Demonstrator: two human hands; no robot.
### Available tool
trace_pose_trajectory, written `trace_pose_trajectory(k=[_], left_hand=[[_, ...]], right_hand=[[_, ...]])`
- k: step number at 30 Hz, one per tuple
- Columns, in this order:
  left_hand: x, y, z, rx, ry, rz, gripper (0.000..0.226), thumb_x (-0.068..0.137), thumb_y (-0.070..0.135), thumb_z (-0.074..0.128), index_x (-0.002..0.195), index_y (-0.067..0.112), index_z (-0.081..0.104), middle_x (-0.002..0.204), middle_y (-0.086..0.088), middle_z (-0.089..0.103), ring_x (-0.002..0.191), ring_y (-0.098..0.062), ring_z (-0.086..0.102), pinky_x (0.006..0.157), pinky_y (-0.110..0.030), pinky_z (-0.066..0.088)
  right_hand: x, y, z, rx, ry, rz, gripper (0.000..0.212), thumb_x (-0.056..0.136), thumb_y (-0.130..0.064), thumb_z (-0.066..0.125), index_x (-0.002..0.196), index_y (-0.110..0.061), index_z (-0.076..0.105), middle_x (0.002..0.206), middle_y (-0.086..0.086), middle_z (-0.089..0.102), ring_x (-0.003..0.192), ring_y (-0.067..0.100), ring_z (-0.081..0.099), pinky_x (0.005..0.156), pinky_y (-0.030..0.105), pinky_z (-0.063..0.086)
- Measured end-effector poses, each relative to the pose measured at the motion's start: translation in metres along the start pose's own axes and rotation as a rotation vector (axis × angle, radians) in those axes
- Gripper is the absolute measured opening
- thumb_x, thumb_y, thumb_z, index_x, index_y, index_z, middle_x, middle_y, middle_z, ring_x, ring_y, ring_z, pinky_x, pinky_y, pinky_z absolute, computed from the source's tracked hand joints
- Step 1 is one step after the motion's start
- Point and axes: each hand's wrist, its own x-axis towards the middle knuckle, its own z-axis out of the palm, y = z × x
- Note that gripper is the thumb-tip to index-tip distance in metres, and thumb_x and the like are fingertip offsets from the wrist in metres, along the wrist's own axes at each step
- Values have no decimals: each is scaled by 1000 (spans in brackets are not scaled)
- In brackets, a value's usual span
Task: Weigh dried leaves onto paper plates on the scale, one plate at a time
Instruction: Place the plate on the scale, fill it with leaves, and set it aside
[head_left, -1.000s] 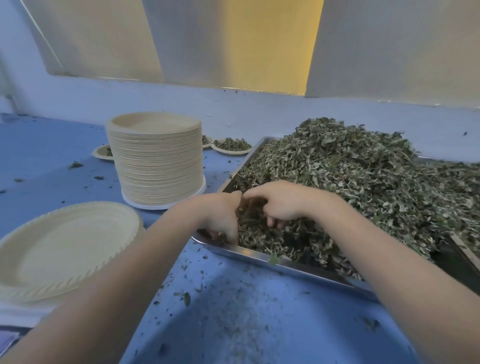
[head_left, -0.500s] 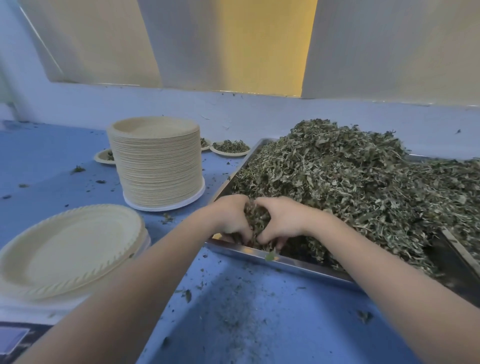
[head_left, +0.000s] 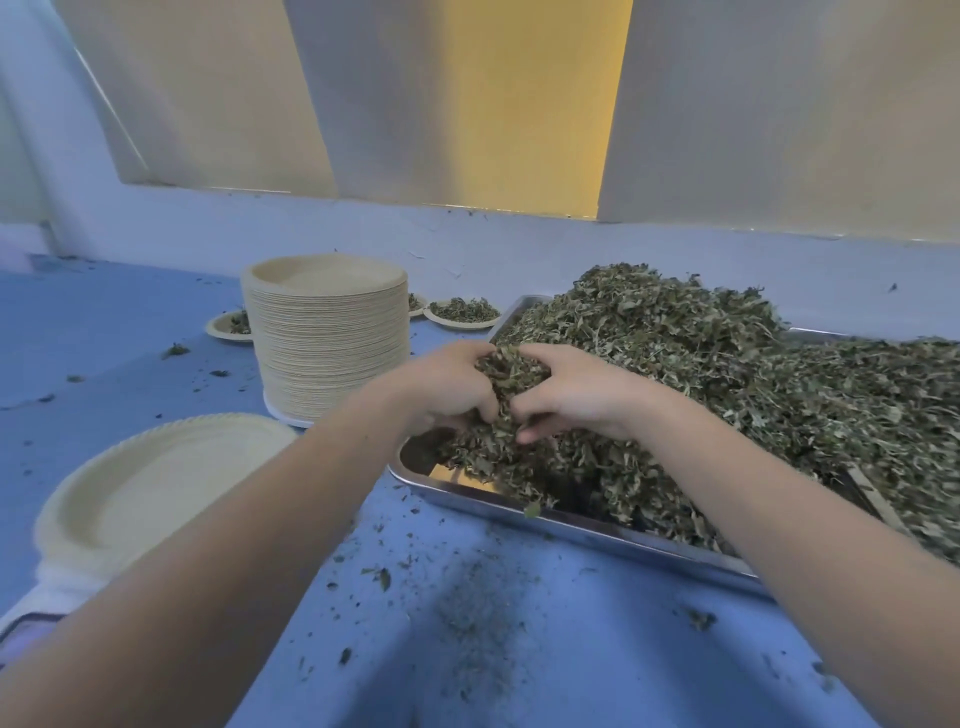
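Observation:
A big heap of dried green leaves fills a steel tray on the blue table. My left hand and my right hand are cupped together over the tray's near left corner. Between them they hold a clump of leaves, lifted a little above the heap. An empty paper plate sits on the white scale at the lower left, partly hidden by my left forearm.
A tall stack of paper plates stands behind the scale. Small plates with leaves lie behind it, one at the left and one at the right. Leaf crumbs litter the blue table. A wall runs along the back.
Both hands closed together around a clump of leaves in the tray corner and have raised it off the heap.

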Motion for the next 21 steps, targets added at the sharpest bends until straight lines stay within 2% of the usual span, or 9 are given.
trace_pose_trajectory(k=[2,4,6,8,10,14,16,18,21], left_hand=[[-14,4,-18,-11,32,20,49,77,-21,51,112,12,58,94,-14,63,86,-25,63,67,-30,57],[-32,4,-41,0,69,25,48,76,-23,50,110,9,59,94,-20,62,85,-28,62,64,-30,55],[-54,-1,-68,12,107,15,47,76,-23,50,106,12,61,95,-18,63,88,-29,62,66,-30,55],[-77,-11,-96,19,131,-2,47,76,-22,50,102,14,62,90,-13,65,82,-23,64,63,-28,56],[-100,-23,-122,16,167,-37,42,76,-22,50,97,13,62,81,-10,66,70,-19,65,58,-24,57],[-134,-50,-154,18,236,-119,37,78,-18,54,98,13,60,81,-10,66,70,-18,66,61,-23,58],[-142,-64,-159,71,221,-152,43,79,-13,59,111,14,58,91,-9,67,74,-17,66,65,-25,58],[-146,-78,-162,196,197,-191,65,79,-3,68,136,19,43,117,-8,60,90,-18,64,73,-27,57],[-151,-90,-170,326,184,-170,84,80,9,71,147,31,25,138,1,46,102,-17,61,84,-31,53]], right_hand=[[1,-22,10,-10,-64,-35,57,79,14,59,121,-21,45,101,13,62,63,14,68,61,25,58],[6,-42,27,-25,-114,-58,51,79,13,60,112,-22,45,102,13,60,65,14,68,63,25,58],[13,-61,52,-39,-159,-101,49,80,13,59,112,-22,48,103,12,60,69,14,66,66,27,59],[21,-78,83,-63,-227,-152,45,80,13,59,119,-10,55,102,11,61,73,14,65,71,29,60],[29,-93,114,-83,-285,-175,45,82,12,57,123,-6,56,96,12,61,72,15,65,72,30,60],[43,-106,167,-153,-374,-192,40,82,12,57,120,1,54,94,14,59,74,19,64,72,29,59],[48,-102,181,-239,-380,-167,46,79,12,61,123,-2,54,96,16,61,79,23,65,76,36,59],[53,-98,184,-386,-382,-122,61,76,10,68,131,-10,49,107,18,64,84,29,68,78,43,58],[56,-98,178,-559,-435,-76,80,75,-1,76,141,-26,39,120,16,57,85,29,69,65,34,60]])
